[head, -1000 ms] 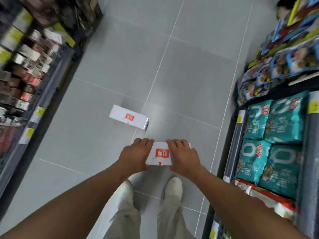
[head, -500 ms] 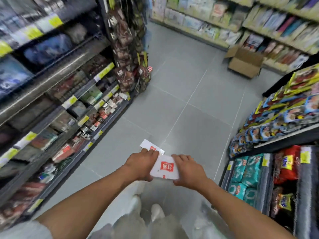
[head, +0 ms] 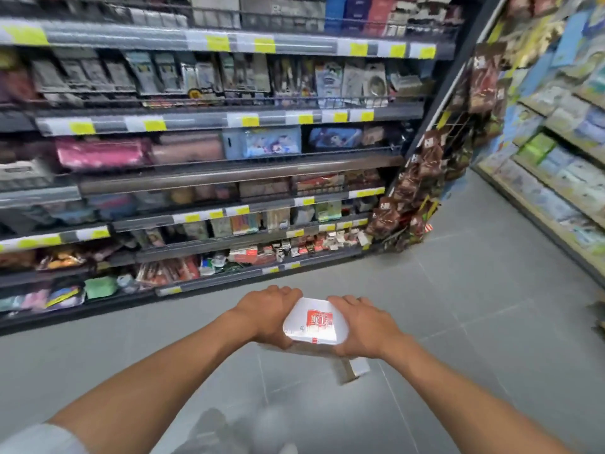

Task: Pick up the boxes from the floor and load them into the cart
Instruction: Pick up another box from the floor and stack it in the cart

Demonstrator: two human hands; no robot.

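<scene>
I hold a white box with a red label (head: 314, 322) in front of me, above the grey floor. My left hand (head: 266, 314) grips its left side and my right hand (head: 363, 326) grips its right side. A second white box (head: 352, 371) lies on the floor tiles just below my right wrist, partly hidden by the held box and my hands. No cart is in view.
A tall shelf unit (head: 229, 172) full of goods fills the left and centre. Hanging snack packs (head: 422, 198) mark its end. Another shelf run (head: 556, 178) lines the right. Grey floor tiles (head: 474, 290) stretch between them.
The box has been lifted off the floor in both hands. My view has swung up and to the left, from the floor to the shelves.
</scene>
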